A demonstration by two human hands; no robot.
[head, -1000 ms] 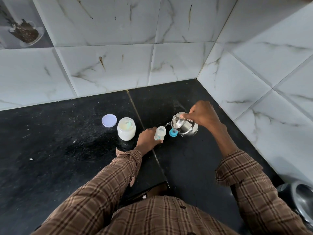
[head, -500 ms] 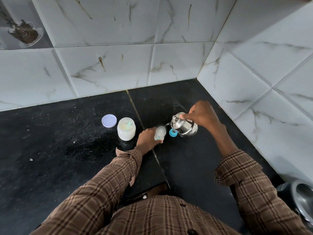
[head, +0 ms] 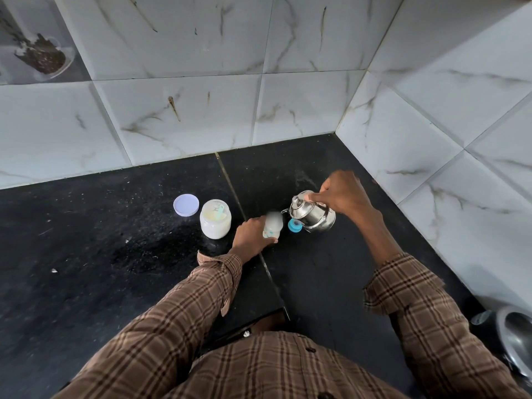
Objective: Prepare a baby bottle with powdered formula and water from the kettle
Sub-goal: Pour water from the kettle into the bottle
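Observation:
A small clear baby bottle (head: pixel 273 226) stands on the black counter (head: pixel 100 254), uncapped, with my left hand (head: pixel 250 234) wrapped around its lower part. My right hand (head: pixel 342 194) grips the handle of a small steel kettle (head: pixel 312 216), whose spout points left at the bottle's mouth. The bottle's top looks blurred. A blue bottle cap with its teat (head: pixel 295 225) lies between the bottle and the kettle. Left of my hand stands an open jar of white formula powder (head: pixel 215 218) with a scoop inside, and its pale lilac lid (head: pixel 186 205) lies beside it.
White marble-look tiled walls (head: pixel 302 105) close off the back and right side of the counter, forming a corner behind the kettle. A steel vessel (head: pixel 515 335) sits at the lower right edge. Small crumbs dot the counter's left part.
The kettle has tipped back a little and its spout has drawn slightly away from the bottle's mouth. My left hand stays on the bottle.

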